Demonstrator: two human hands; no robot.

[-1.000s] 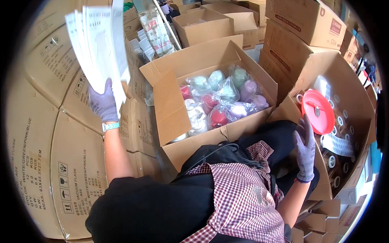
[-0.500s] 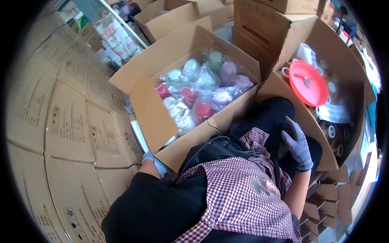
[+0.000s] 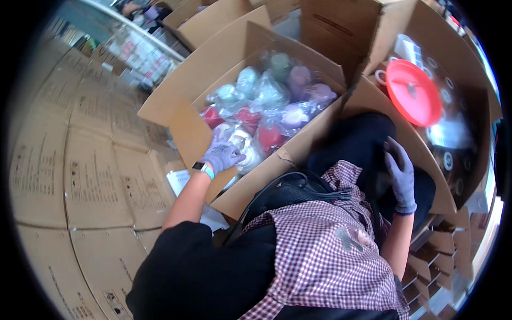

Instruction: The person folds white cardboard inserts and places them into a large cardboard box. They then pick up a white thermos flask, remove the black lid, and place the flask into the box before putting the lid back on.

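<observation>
The fingers (image 3: 237, 158) of the gloved left hand (image 3: 220, 156) bent over a white item wrapped in clear plastic (image 3: 246, 151), at the near left corner of a large open carton (image 3: 298, 144); whether they gripped it or only touched it could not be told. The fingers of the gloved right hand (image 3: 401, 178) were loosely spread, held nothing, and hung over the person's dark-clad leg.

Good handling there seemed to call for steadying the carton first, keeping the left wrist from crushing the raised side flap (image 3: 189, 133), and taking the item by its firm body, since loose plastic would probably slip in a glove. The red, green and purple bagged items (image 3: 266, 93) sat close around it, so a gentle touch looked wise.

No worktop showed; what lay beneath the carton was hidden. A wall of stacked cartons (image 3: 90, 181) filled the left side. A second open carton (image 3: 421, 149) stood at the right, with a round red dish (image 3: 429, 109) at its top and small white rolls (image 3: 448, 161) inside. White papers (image 3: 178, 181) lay beside the first carton's left side.
</observation>
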